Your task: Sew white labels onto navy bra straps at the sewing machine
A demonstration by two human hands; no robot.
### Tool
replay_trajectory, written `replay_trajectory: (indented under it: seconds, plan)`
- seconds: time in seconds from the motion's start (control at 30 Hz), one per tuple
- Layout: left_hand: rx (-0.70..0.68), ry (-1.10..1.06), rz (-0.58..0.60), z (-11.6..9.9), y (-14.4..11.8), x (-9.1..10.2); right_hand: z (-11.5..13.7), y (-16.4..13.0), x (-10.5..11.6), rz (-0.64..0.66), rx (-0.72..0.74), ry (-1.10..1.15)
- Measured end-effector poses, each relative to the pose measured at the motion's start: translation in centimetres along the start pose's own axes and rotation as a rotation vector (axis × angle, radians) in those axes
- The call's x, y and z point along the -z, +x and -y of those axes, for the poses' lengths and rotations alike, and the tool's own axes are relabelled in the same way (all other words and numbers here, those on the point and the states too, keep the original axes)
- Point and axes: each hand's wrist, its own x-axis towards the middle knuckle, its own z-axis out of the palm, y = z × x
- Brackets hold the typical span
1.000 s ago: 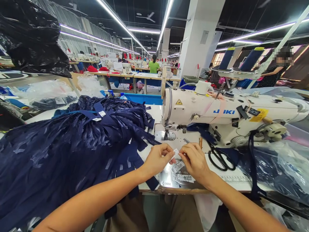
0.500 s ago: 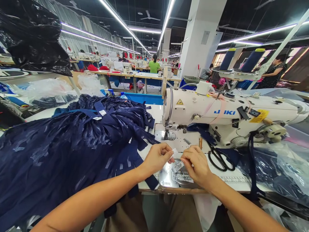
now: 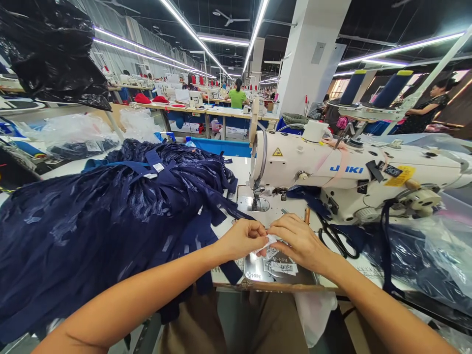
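Pinching small white label (image 3: 270, 240) (lengthwise left-right), both hands (image 3: 273, 241)

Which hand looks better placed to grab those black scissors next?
Probably the right hand: the scissors lie just beyond its knuckles, beside the sewing machine. The left hand sits farther off, pinching the small white label.

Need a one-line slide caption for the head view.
Left hand and right hand pinch a small white label before a white Juki sewing machine.
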Motion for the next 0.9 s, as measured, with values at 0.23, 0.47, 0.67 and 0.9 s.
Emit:
replay_trajectory:
  seconds: [0.23, 0.47, 0.67, 0.9]
  plan:
    - [-0.02, -0.115, 0.045, 0.4, 0.0, 0.0, 0.2, -0.3, -0.4, -0.032, -0.134, 0.235]
    - [-0.039, -0.106, -0.021, 0.8, 0.1, -0.1, 0.9, -0.5, -1.2, -0.077, -0.665, 0.716]
    - [-0.082, -0.053, -0.009, 0.7, 0.1, -0.2, 1.3, 0.3, -1.4, -0.071, -0.827, 0.932]
    - [-0.046, -0.098, -0.045, 0.1, 0.0, -0.3, 1.3, 0.2, -1.8, -0.109, -0.879, 0.935]
